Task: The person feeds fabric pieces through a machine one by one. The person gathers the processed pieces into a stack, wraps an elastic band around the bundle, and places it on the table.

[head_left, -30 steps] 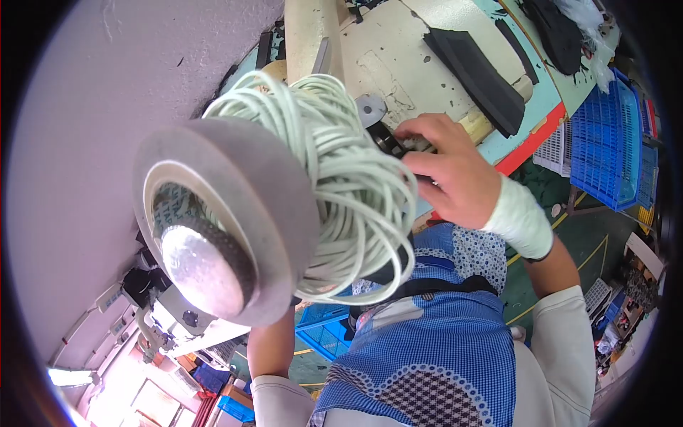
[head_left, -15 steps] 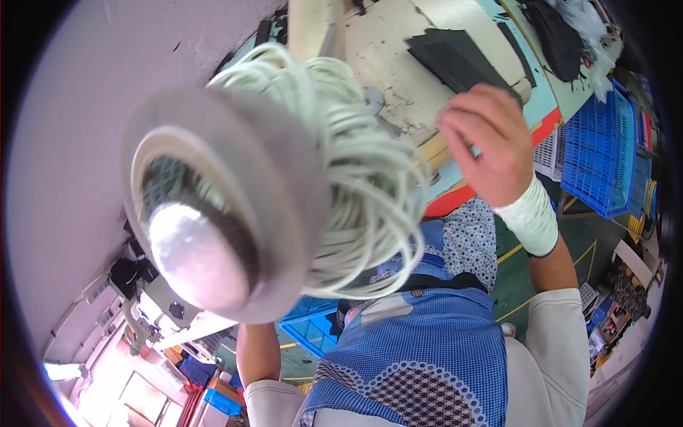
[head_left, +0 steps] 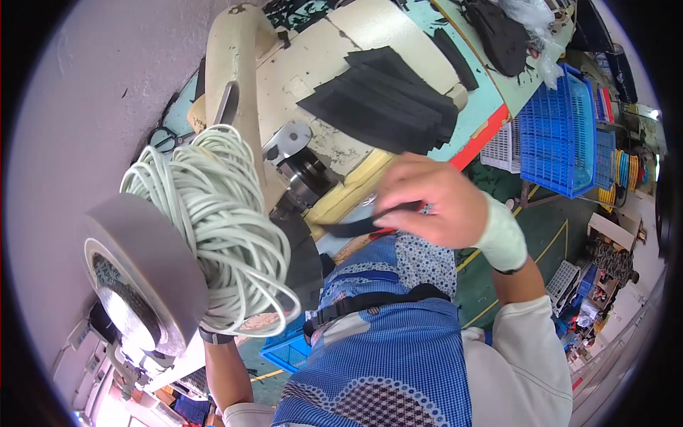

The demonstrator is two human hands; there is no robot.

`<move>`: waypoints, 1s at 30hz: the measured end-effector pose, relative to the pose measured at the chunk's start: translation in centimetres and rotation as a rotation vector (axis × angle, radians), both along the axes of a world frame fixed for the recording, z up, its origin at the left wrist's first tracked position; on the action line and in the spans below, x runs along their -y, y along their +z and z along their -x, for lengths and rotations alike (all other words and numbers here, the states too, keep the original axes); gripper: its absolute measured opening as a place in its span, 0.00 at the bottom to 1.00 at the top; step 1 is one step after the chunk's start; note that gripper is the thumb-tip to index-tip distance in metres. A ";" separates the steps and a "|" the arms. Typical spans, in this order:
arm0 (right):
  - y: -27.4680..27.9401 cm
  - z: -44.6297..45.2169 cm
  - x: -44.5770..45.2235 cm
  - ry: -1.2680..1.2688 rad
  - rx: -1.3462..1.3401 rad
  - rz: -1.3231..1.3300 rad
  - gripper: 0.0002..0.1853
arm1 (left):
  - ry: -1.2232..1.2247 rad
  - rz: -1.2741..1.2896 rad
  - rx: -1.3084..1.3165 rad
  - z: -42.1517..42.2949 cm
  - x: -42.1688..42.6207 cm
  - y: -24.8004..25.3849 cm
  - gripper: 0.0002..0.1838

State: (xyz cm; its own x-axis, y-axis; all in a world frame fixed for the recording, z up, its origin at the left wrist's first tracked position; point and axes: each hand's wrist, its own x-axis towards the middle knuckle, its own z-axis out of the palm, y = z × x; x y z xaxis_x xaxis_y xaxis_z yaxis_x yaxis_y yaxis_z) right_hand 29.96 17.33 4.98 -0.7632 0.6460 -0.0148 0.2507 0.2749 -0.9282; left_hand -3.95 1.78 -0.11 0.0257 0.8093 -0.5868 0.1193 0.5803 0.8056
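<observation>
My right hand [head_left: 437,203] is closed on a narrow black strip [head_left: 359,226], pinching it between thumb and fingers; the strip's left end is blurred. It is held by the metal wheel [head_left: 306,167] of a cream-coloured machine [head_left: 238,78], in front of the yellow padded edge [head_left: 356,192]. Behind my right hand, a fanned stack of flat black pieces [head_left: 384,99] lies on the machine's bed. My left forearm [head_left: 228,377] comes up at the lower left; the hand itself is hidden behind a bundle of pale cord [head_left: 228,228] and a grey tape roll [head_left: 153,263].
The cord and tape roll block much of the left side, close to the camera. Blue plastic crates [head_left: 558,142] stand at the right. Dark pieces and clear plastic [head_left: 548,50] lie on the far table. A red table edge [head_left: 484,139] runs beyond my right hand.
My right hand has moved from beside the black stack down toward the wheel, and a black strip now shows in its fingers. The view has shifted, so cord and tape roll appear farther left.
</observation>
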 end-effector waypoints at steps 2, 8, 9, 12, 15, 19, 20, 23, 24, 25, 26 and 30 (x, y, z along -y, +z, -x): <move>-1.6 2.6 0.4 -0.010 0.008 -0.161 0.05 | -0.104 -0.044 -0.059 -2.3 -2.3 0.9 0.13; -2.1 3.7 2.5 -0.219 0.153 -0.392 0.09 | -0.141 -0.166 -0.364 -5.0 -2.8 0.3 0.17; -0.9 3.0 2.4 -0.279 0.133 -0.374 0.11 | -0.085 -0.202 -0.391 -4.5 -1.8 -0.5 0.16; 2.8 1.9 1.1 -0.542 0.152 -0.643 0.15 | 0.004 -0.030 -0.458 -6.6 -0.1 3.1 0.15; -0.7 1.6 -1.3 -0.482 0.255 -0.906 0.13 | 0.005 -0.104 -0.257 -8.6 3.8 3.5 0.09; -1.7 2.4 2.7 -0.439 0.192 -0.816 0.11 | -0.209 -0.143 -0.065 -9.9 5.5 5.6 0.17; -1.4 2.1 4.4 -0.357 0.120 -0.506 0.13 | -0.201 -0.138 -0.068 -9.8 5.6 5.7 0.17; -2.1 2.4 9.3 -0.233 0.041 0.277 0.18 | -0.172 0.031 0.119 -9.0 5.6 5.4 0.17; -2.4 2.7 10.1 -0.189 0.034 0.753 0.22 | -0.134 0.035 0.146 -8.5 5.4 5.0 0.18; -2.5 3.0 10.3 -0.192 0.036 0.750 0.22 | -0.056 0.054 0.224 -8.4 4.8 5.1 0.18; -2.6 3.3 10.6 -0.171 -0.010 0.643 0.25 | 0.024 0.079 0.302 -8.4 4.1 5.4 0.19; -1.3 4.1 9.7 -0.254 -0.033 0.675 0.27 | 0.019 0.061 0.115 -6.9 2.7 5.4 0.13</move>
